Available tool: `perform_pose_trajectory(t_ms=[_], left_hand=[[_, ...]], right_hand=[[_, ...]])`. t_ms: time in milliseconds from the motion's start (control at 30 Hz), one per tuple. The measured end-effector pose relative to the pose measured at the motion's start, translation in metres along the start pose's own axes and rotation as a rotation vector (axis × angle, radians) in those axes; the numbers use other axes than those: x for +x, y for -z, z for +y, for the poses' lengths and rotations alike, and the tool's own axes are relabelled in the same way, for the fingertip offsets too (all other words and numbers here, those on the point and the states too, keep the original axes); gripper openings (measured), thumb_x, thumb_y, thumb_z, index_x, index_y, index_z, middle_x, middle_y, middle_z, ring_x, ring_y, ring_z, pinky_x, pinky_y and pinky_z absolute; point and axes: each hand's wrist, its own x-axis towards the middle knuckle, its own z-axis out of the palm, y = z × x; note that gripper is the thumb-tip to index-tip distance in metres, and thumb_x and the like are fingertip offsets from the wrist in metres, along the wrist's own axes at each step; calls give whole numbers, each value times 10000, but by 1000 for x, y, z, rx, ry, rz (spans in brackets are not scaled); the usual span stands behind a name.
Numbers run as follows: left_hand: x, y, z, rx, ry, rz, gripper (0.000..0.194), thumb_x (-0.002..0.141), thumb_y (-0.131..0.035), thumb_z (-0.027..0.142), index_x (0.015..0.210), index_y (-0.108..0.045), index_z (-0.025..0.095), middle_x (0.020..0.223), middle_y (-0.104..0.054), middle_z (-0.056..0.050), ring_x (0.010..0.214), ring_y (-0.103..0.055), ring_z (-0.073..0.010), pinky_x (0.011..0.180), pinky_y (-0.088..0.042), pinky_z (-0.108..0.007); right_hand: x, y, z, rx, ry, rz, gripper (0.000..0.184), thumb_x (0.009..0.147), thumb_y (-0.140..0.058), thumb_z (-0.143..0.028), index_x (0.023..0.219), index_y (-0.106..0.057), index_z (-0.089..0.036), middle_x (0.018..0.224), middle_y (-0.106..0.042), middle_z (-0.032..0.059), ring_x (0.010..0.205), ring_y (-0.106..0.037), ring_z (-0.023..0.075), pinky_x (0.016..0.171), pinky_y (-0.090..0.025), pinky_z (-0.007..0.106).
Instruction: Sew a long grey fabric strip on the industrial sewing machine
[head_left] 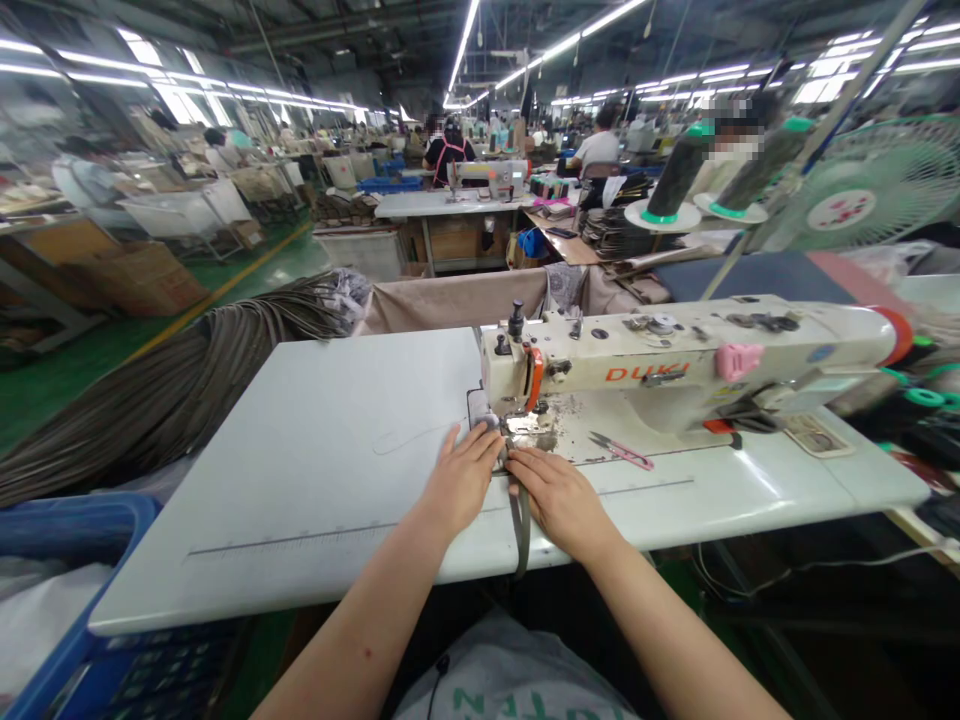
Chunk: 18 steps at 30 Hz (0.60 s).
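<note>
A narrow grey-brown strap (520, 535) hangs over the front table edge and runs up toward the needle area of a white sewing machine (645, 350). My left hand (469, 475) is at the left of the presser foot, its fingertips closed in on the strap's upper part and its little finger spread away. On the right, my right hand (556, 492) has its fingers together over the strap, just in front of the metal plate (529, 428). My fingers cover the stretch of strap between them. Pink-handled thread snips (622, 451) lie right of my right hand.
A loose thread (409, 440) lies on the white tabletop (337, 450). Left of the table are a large bundle of dark straps (187, 385) and a blue crate (90, 540). Thread cones (675, 180) and a fan (862, 195) stand behind the machine. Other people sit further back.
</note>
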Motion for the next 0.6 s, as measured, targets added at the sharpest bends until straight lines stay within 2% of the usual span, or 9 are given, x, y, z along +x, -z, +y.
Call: perform_pose_trajectory(t_ms=[167,367,500,600], left_hand=[[0,1,-2,-16,-31,-40,569,967,-431,50,1515,-491,193,1580,-525,-58,1545,-368,-213,1299,-228,-528],[0,0,-2,-3,-29,-29,577,957,-425,47,1510,-502,194,1577,-527,-70,1540,-378,-220,1291,-265,-501],[-2,-2,-3,-9,-36,-18,562,963,-425,50,1496,-524,198,1567,-537,-75,1525,-402,-237,1275,-302,-510],[-4,-6,-6,-19,-64,-8,565,959,-435,53,1498,-525,196,1557,-546,-77,1511,-422,-256,1257,-338,-524]], right_hand=[[0,-1,0,-1,-19,6,342,1063,-564,-263,1356,-682,-132,1408,-695,169,1334,-625,323,1110,-559,516],[1,-2,1,11,-30,2,369,1051,-574,-245,1399,-657,-152,1441,-672,167,1354,-612,320,1119,-554,521],[2,-1,1,6,-36,8,371,1052,-574,-244,1403,-645,-145,1459,-658,168,1355,-607,328,1114,-552,530],[2,1,-1,-10,-34,18,355,1054,-584,-268,1383,-654,-155,1423,-692,136,1345,-617,302,1108,-558,488]])
